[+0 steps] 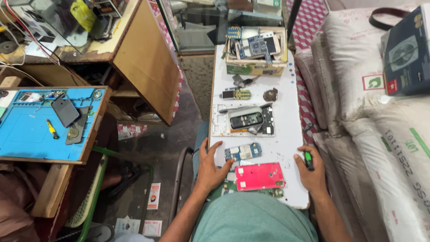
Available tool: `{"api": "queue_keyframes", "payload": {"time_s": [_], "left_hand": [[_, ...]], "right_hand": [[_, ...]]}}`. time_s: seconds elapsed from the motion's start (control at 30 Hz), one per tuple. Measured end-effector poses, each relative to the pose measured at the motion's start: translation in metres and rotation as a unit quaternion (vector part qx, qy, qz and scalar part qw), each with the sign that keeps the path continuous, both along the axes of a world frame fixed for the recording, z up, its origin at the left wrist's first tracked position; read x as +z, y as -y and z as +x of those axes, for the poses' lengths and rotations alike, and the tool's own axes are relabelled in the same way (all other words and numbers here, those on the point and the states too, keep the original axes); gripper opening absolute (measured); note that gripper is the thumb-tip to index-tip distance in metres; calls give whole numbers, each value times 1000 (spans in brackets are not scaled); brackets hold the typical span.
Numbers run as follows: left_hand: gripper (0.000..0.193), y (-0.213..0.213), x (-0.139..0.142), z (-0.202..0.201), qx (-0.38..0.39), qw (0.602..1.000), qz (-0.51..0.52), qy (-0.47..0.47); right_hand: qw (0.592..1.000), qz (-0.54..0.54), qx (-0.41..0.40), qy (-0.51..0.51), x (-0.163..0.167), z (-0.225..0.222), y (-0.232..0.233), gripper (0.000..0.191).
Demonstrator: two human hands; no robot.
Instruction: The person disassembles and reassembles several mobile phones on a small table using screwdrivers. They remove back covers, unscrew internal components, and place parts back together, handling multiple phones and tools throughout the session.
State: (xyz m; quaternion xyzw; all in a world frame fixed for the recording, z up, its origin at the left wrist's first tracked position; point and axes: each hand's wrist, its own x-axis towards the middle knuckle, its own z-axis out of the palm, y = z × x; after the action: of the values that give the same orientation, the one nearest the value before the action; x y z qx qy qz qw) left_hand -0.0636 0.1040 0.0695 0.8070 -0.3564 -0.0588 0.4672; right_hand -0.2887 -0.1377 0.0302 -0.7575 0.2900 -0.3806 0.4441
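Observation:
My left hand [209,166] rests flat with fingers spread on the near left edge of a narrow white board [286,134], touching green circuit boards just left of a pink phone back cover [259,176]. A blue phone circuit board [243,152] lies just beyond its fingertips. My right hand [310,171] sits at the board's right edge, closed around a small green-handled tool [308,160]. Further up lie a white phone frame [219,121] holding a dark keypad phone [246,120], and a small keypad board [236,94].
A cardboard box [255,68] of phone parts stands at the board's far end. White sacks [389,148] are stacked on the right. At the left, a blue work mat [27,134] carries a black phone [65,110] and a yellow screwdriver [52,129]. A wooden desk [148,62] stands behind.

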Motion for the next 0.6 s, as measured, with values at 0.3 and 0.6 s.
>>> {"api": "queue_keyframes", "payload": {"time_s": [0.3, 0.6], "left_hand": [[69, 6, -3, 5, -14, 999, -32, 0], [73, 6, -4, 3, -2, 1000, -8, -9]], "right_hand": [[998, -48, -39, 17, -4, 8, 1, 24], [945, -310, -97, -49, 22, 2, -17, 23]]}}
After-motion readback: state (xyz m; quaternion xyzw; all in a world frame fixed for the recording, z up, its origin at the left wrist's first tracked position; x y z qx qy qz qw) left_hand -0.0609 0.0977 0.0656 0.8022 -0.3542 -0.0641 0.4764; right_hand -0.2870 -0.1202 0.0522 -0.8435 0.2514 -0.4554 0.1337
